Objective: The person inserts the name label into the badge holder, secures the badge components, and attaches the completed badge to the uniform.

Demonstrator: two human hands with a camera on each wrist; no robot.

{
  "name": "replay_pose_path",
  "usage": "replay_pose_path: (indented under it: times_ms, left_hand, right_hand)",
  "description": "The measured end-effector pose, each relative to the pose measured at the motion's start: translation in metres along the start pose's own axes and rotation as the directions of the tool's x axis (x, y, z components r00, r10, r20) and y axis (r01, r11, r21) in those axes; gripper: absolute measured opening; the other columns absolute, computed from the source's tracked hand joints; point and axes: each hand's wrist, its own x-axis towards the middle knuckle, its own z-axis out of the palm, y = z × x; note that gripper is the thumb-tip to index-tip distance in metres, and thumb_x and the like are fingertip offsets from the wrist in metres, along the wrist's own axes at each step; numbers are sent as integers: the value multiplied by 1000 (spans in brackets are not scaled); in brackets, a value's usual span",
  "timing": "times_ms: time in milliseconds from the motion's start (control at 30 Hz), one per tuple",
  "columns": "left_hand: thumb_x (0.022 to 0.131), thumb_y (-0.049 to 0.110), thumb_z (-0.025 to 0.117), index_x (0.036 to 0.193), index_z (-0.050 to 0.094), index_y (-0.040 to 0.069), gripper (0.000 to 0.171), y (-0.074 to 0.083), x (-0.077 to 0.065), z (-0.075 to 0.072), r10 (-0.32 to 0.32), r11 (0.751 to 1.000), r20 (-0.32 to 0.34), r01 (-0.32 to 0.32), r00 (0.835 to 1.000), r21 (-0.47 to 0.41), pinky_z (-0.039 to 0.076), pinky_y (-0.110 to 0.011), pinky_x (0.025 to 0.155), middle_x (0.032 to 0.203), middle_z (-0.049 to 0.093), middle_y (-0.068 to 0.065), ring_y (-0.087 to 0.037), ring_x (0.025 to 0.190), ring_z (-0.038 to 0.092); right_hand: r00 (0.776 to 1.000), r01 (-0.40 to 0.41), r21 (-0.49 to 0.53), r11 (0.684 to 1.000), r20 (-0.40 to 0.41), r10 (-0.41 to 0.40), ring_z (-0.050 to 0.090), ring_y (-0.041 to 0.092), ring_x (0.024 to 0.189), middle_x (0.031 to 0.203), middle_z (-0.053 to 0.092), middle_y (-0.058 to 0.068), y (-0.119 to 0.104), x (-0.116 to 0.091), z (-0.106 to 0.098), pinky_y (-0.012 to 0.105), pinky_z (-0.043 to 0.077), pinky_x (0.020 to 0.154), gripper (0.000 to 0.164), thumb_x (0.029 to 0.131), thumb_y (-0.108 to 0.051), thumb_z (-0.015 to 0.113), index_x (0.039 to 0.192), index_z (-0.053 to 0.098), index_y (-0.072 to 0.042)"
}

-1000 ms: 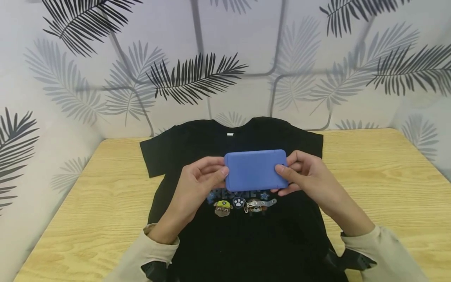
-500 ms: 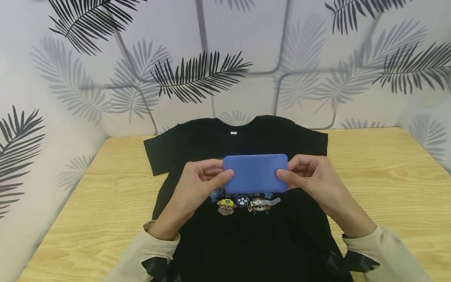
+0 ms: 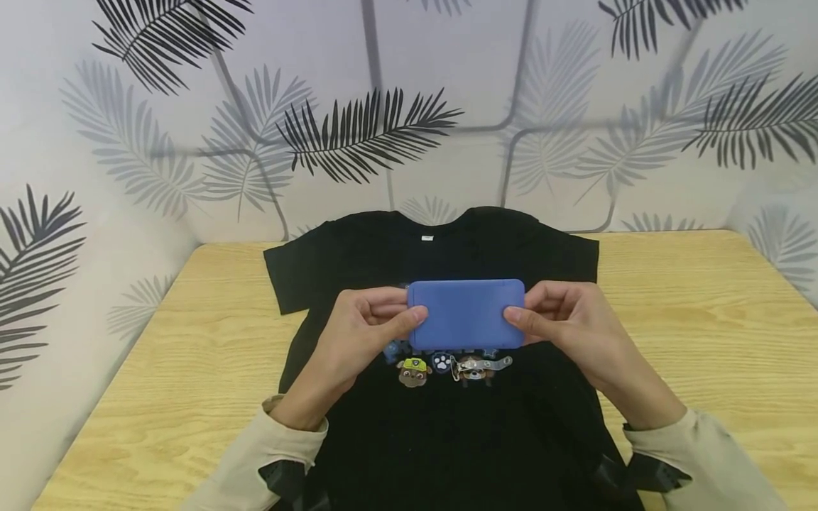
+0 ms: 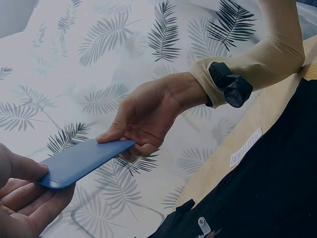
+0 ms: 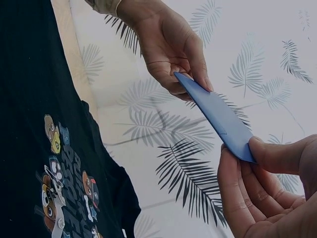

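Note:
A thin blue plastic card holder (image 3: pixel 466 316) is held level above a black T-shirt (image 3: pixel 460 440), its broad face toward the head camera. My left hand (image 3: pixel 361 333) pinches one short end, thumb on top and fingers behind. At the other end my right hand (image 3: pixel 578 326) grips it the same way. Both wrist views show the card holder (image 4: pixel 84 161) edge-on, thin and flat, between the two hands. On the shirt's print lies a badge clip with a clear snap strap (image 3: pixel 495 365), which neither hand touches. Most of the fingers are hidden behind the holder in the head view.
The T-shirt lies spread on a light wooden table (image 3: pixel 172 355), sleeves out and collar toward the back. Cartoon dogs (image 3: pixel 412 372) are printed on its chest. A leaf-patterned wall covering (image 3: pixel 447 163) stands behind and at the sides. Black devices (image 3: pixel 658 474) are strapped to both wrists.
The right thumb has slid lower and its fingers have drawn in behind the holder's end. The holder has levelled out and dropped slightly. The head view has shifted a little.

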Motion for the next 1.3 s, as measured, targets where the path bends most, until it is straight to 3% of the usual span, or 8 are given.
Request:
replay_pose_path:
  times_ms: [1300]
  left_hand:
    - [88, 7, 69, 111, 66, -8, 28, -4, 0, -1, 3, 1000, -34, -2, 999, 14, 58, -36, 77, 99, 71, -19, -26, 85, 71]
  right_hand:
    - [999, -17, -19, 1000, 36, 18, 67, 16, 67, 77, 69, 0, 1, -1, 0, 31, 59, 68, 16, 89, -6, 69, 82, 60, 5]
